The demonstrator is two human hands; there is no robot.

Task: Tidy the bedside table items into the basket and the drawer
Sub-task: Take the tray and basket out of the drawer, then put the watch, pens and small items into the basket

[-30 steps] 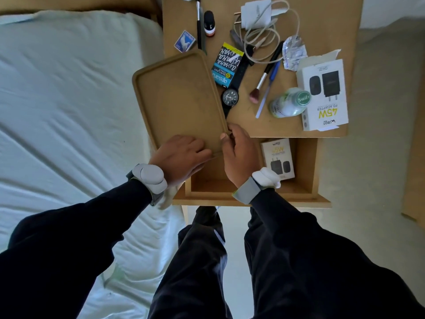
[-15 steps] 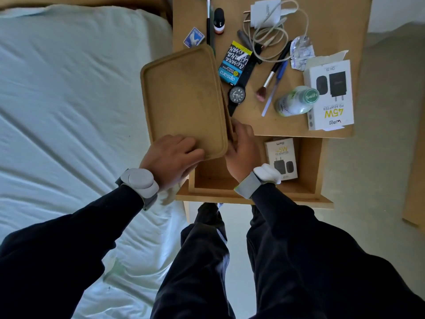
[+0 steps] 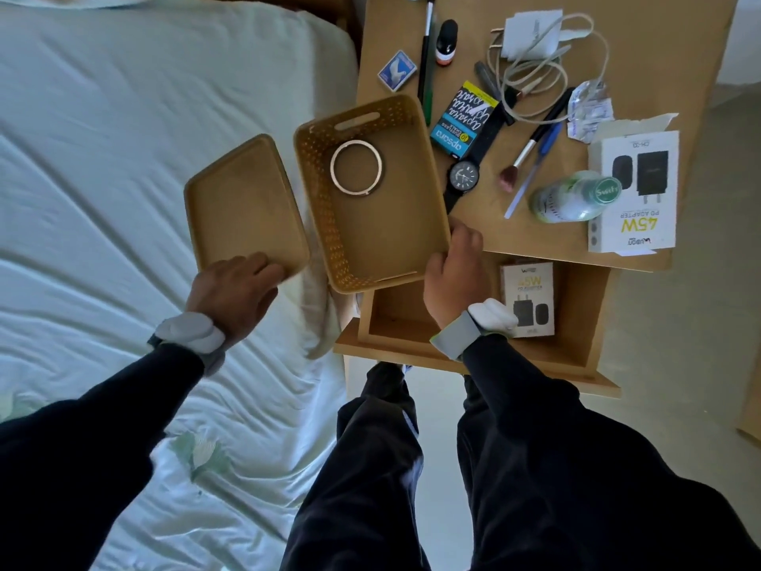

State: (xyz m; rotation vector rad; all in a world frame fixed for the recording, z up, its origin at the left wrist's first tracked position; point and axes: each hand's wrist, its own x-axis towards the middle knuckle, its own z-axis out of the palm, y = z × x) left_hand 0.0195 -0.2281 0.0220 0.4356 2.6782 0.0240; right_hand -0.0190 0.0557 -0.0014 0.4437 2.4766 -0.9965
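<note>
A tan perforated basket (image 3: 428,224) stands at the near left corner of the bedside table (image 3: 486,232), uncovered, with a metal ring (image 3: 356,166) lying inside. My right hand (image 3: 457,274) grips the basket's near right corner. My left hand (image 3: 234,290) holds the basket's tan lid (image 3: 243,204) over the bed, left of the basket. Below the tabletop the drawer (image 3: 395,323) is pulled out and holds a small charger box (image 3: 529,298). On the tabletop lie a wristwatch (image 3: 463,177), a blue pencil box (image 3: 463,117), a white charger with cable (image 3: 531,39), a makeup brush (image 3: 523,152) and a bottle (image 3: 572,195).
A white 45W adapter box (image 3: 634,191) sits at the table's right edge beside a crumpled blister pack (image 3: 589,109). A small dark bottle (image 3: 446,41), a matchbox (image 3: 397,70) and a long pencil (image 3: 424,55) lie at the back. The bed (image 3: 123,158) fills the left side.
The lid has come off the basket and moved left over the bed in my left hand, which exposes the ring inside. My right hand still holds the basket's corner.
</note>
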